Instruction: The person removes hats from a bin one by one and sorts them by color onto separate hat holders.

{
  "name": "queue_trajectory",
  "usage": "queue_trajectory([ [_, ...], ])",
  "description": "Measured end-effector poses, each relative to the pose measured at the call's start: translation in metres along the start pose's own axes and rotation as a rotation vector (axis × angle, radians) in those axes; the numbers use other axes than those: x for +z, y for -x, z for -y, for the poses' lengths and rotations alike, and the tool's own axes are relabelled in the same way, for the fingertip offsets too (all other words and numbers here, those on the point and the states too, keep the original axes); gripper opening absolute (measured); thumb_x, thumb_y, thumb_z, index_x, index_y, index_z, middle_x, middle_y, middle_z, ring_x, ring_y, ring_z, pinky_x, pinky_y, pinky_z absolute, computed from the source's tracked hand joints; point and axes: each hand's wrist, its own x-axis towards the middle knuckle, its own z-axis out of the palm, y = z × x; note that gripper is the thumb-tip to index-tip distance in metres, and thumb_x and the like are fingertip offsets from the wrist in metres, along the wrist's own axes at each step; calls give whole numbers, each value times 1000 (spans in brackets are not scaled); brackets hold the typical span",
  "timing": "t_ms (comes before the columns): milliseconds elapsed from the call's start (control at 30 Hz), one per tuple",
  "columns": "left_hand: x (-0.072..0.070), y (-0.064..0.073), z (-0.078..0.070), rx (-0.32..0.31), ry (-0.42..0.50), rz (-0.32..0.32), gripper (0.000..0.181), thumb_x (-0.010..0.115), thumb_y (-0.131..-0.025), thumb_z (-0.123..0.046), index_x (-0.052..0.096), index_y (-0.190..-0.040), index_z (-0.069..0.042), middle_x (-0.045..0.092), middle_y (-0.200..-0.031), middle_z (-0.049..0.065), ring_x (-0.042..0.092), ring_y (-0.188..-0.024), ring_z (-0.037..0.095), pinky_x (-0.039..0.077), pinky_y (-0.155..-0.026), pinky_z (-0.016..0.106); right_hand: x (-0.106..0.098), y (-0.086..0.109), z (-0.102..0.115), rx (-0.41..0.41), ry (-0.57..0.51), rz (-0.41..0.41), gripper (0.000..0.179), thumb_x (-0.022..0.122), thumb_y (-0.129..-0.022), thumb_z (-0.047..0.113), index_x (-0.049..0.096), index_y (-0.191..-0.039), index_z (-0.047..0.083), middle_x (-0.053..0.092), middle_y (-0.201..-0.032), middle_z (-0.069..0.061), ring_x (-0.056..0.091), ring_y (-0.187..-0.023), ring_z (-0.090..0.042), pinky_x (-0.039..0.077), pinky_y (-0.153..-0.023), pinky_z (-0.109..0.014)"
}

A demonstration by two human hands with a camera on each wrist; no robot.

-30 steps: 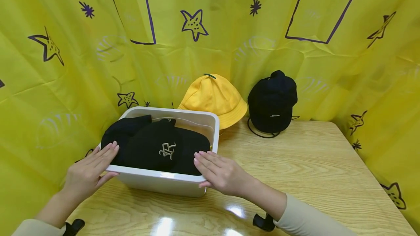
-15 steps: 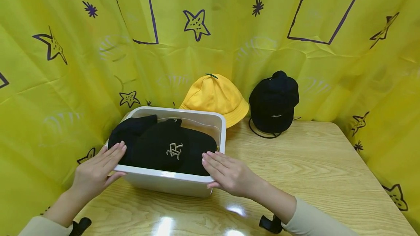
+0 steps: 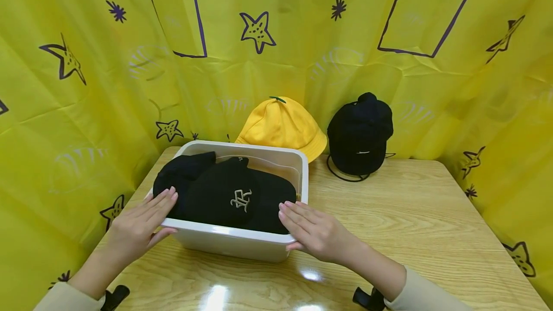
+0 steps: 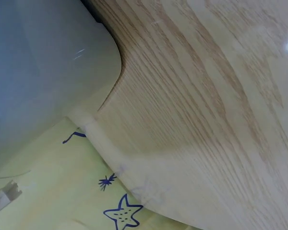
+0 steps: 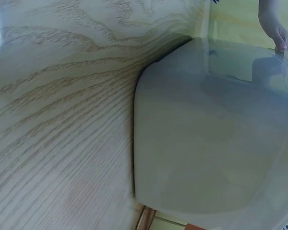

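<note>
A white plastic storage bin (image 3: 229,244) stands on the wooden table, packed with dark caps. The front black cap (image 3: 216,200) carries a tan stitched monogram; a second dark cap (image 3: 177,172) sits at its left. My left hand (image 3: 138,227) grips the front left corner, fingers over the rim and thumb against the outside. At the front right corner my right hand (image 3: 315,232) holds the rim likewise, fingertips by the black brim. Both wrist views look along the outer wall of the bin (image 4: 48,57); the right one also catches my left hand (image 5: 273,28) at the rim.
Behind the bin is a yellow bucket hat (image 3: 281,126) with a green sprout on top. A black cap (image 3: 360,133) with a dangling cord stands right of it. Yellow curtain (image 3: 276,71) surrounds the wooden table (image 3: 410,215) at back and sides.
Both hands and the bin with its caps have shifted steadily to the right across the table. The bin now covers slightly more of the yellow hat's brim; the standing black cap stays put.
</note>
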Motion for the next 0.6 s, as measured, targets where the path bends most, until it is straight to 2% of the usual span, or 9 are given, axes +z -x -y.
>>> queue_trajectory([
  [267, 2, -4, -1, 51, 71, 32, 56, 43, -98, -42, 64, -115, 6, 67, -111, 21, 51, -125, 17, 31, -109, 27, -8, 5, -2, 6, -27, 6, 50, 39, -102, 36, 67, -106, -5, 69, -107, -18, 67, -100, -27, 55, -81, -36],
  [433, 6, -8, -6, 59, 176, 22, 53, 45, -99, -37, 62, -115, 11, 65, -112, 25, 48, -128, 20, 32, -110, 30, -14, 9, -3, 18, -35, 4, 49, 39, -102, 36, 67, -106, -5, 69, -107, -19, 68, -99, -28, 55, -81, -36],
  [600, 8, -12, -9, 60, 208, 24, 52, 46, -99, -36, 62, -114, 11, 64, -113, 26, 48, -128, 20, 32, -109, 30, -18, 13, -4, 27, -36, 4, 49, 40, -101, 36, 66, -107, -5, 69, -107, -19, 68, -98, -28, 55, -79, -36],
])
